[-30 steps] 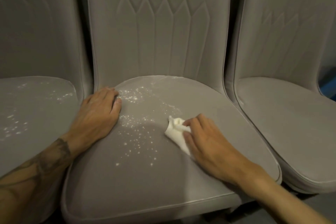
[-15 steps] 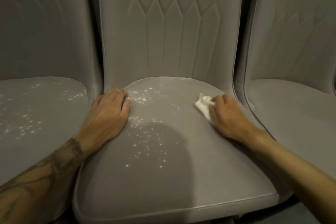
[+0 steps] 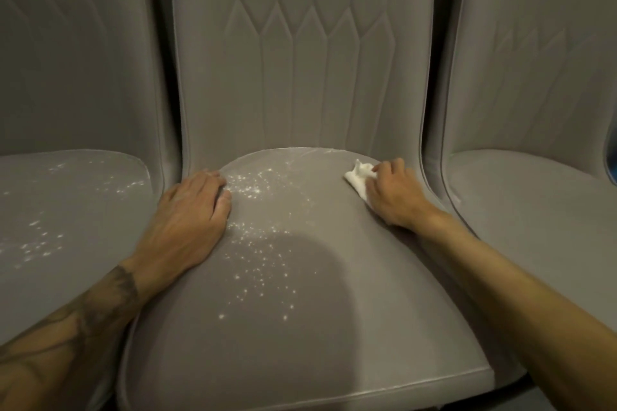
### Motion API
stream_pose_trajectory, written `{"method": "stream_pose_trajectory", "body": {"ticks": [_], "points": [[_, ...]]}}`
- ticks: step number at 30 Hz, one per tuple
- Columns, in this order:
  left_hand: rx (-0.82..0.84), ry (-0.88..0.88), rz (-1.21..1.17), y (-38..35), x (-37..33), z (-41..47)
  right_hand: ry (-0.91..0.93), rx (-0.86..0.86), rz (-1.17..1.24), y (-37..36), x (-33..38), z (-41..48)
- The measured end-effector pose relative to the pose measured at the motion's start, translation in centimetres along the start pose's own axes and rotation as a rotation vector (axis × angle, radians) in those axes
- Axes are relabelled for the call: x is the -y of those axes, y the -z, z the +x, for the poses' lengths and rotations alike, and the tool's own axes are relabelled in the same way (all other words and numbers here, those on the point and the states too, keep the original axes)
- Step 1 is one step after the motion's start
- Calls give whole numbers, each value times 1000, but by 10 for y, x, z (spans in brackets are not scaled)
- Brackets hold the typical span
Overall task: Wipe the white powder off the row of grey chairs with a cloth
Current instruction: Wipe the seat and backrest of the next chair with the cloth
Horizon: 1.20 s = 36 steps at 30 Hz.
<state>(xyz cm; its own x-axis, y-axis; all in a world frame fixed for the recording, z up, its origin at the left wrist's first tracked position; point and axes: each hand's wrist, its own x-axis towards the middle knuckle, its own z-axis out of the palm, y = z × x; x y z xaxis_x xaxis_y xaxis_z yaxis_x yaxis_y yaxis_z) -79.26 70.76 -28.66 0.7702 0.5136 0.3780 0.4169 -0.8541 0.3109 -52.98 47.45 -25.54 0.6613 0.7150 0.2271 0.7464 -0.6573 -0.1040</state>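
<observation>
The left hand (image 3: 192, 210) is lying flat, fingers straight, on the middle chair's seat (image 3: 334, 327), holding nothing. The right hand (image 3: 395, 197) is gripping the white cloth (image 3: 358, 177) with curled fingers and pressing it to the same seat. White powder (image 3: 257, 243) is lying between the hands, just beside the left one, and on the neighbouring seat (image 3: 83, 277) beyond it.

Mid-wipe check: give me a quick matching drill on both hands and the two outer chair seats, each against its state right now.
Column one:
1 left hand
2 right hand
3 left chair seat
4 right chair seat

Column two:
a grips the cloth
b looks clean
c rests flat on the middle seat
d speckled with white powder

Pairs: 1-c, 2-a, 3-d, 4-b
</observation>
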Motion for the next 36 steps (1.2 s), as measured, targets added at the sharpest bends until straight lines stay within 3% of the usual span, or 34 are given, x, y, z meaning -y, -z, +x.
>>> {"method": "stream_pose_trajectory", "body": {"ticks": [2, 6, 8, 11, 12, 14, 16, 19, 21, 24, 26, 31, 33, 36], "points": [[-2, 5, -13, 0, -1, 1, 58, 34, 38, -3, 27, -5], [-2, 12, -30, 2, -1, 0, 359, 31, 164, -5, 43, -28], [-11, 7, -42, 2, -2, -1, 282, 27, 74, -7, 21, -7], [-40, 14, -56, 3, -5, -3, -79, 30, 13, -13, -1, 35], [-44, 15, -55, 4, -5, -3, -120, 43, 9, -14, 8, 41], [-48, 12, -47, 3, -7, -3, -17, 32, 34, -20, 38, 42], [-56, 12, -44, 5, -7, -3, 212, 52, 119, -23, 63, 26], [-78, 10, -25, 7, -7, -5, 388, 42, 180, -18, 56, 14], [-99, 17, -1, 9, -8, -7, 279, 34, 91, -17, 32, 29], [-136, 71, 49, 14, -10, -10, -65, 51, 27, -19, 17, 60], [-142, 104, 69, 17, -12, -10, -41, 66, 33, -22, 43, 63], [-37, 82, 147, 32, -4, -14, 360, 95, 222, -27, 87, 37], [25, 36, 209, 43, 5, -22, 341, 83, 172, -26, 74, 47], [100, 51, 281, 56, 19, -30, 120, 71, 76, -31, 64, 74]]}}
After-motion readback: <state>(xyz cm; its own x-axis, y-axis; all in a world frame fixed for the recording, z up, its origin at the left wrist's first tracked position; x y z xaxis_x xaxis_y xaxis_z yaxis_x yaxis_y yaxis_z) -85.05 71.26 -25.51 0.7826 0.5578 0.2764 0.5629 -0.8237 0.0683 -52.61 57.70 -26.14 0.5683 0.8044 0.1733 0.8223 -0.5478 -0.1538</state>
